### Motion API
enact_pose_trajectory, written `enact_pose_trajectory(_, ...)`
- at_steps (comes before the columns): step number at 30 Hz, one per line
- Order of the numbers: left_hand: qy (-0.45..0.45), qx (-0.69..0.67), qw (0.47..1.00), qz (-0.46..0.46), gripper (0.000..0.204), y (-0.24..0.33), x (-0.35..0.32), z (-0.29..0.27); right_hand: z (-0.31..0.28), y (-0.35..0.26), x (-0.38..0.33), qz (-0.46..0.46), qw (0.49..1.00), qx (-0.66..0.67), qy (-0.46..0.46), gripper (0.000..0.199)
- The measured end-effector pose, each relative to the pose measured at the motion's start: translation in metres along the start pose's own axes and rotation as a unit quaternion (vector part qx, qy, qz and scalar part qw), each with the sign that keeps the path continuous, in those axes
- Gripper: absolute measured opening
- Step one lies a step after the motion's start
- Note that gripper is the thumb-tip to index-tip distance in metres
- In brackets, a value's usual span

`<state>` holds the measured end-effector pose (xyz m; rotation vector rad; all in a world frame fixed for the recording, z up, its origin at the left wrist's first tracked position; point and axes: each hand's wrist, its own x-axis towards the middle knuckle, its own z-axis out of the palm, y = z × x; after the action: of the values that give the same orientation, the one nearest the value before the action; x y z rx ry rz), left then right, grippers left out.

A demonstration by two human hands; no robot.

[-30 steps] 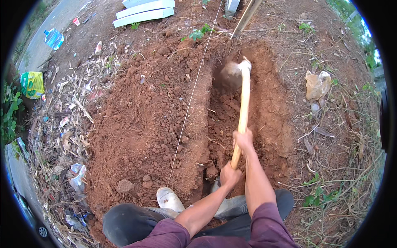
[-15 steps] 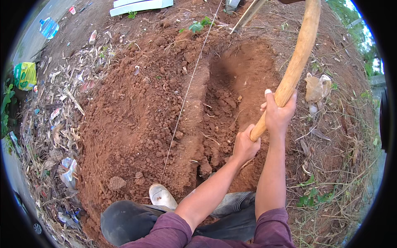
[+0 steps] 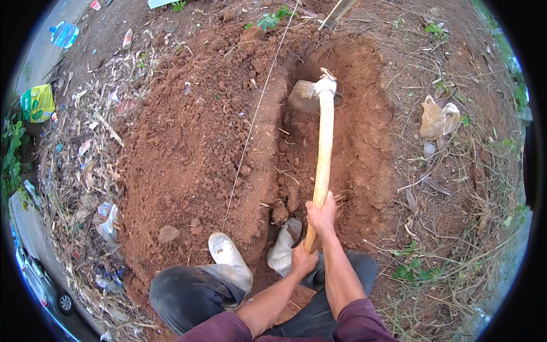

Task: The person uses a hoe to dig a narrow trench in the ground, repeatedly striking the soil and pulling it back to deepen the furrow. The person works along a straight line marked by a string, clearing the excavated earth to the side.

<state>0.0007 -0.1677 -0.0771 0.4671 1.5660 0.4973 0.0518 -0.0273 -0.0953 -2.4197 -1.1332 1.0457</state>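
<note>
Both my hands grip a hoe with a pale, curved wooden handle (image 3: pixel 323 154). My left hand (image 3: pixel 303 259) is closed round the butt end, close to my body. Farther up, my right hand (image 3: pixel 322 214) wraps the handle. The hoe's metal blade (image 3: pixel 305 97) is down inside a trench (image 3: pixel 353 148) of reddish-brown soil, at its far part. Where the blade meets the earth, its edge is hard to make out. One white boot (image 3: pixel 284 251) stands in the trench and the other boot (image 3: pixel 229 253) is on the soil to its left.
A taut white string (image 3: pixel 254 117) runs along the trench's left side, beside heaped loose soil (image 3: pixel 171 142). A wooden board (image 3: pixel 337 12) juts in at the far end. Dry litter (image 3: pixel 80 171) covers the left; a crumpled bag (image 3: pixel 437 118) lies right. A car (image 3: pixel 48 290) stands lower left.
The hoe has swung down from a raised position at upper right into the trench. Both hands have come lower and nearer my body, still on the handle.
</note>
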Motion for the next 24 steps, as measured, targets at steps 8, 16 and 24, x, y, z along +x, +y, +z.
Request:
enact_pose_trajectory(8,0.032,0.040,0.955,0.293,0.020,0.191,0.014,-0.017,-0.135,-0.201,-0.016,-0.119,0.935,0.308,0.126,0.040)
enact_pose_trajectory(16,0.021,0.096,0.994,0.052,0.030,0.158,0.114,-0.004,-0.028,-0.140,0.124,-0.053,0.985,0.155,0.053,0.029)
enact_pose_trajectory(24,0.025,0.154,0.987,-0.047,0.031,0.069,-0.089,-0.002,-0.072,-0.043,-0.033,0.035,0.991,0.113,-0.068,0.034)
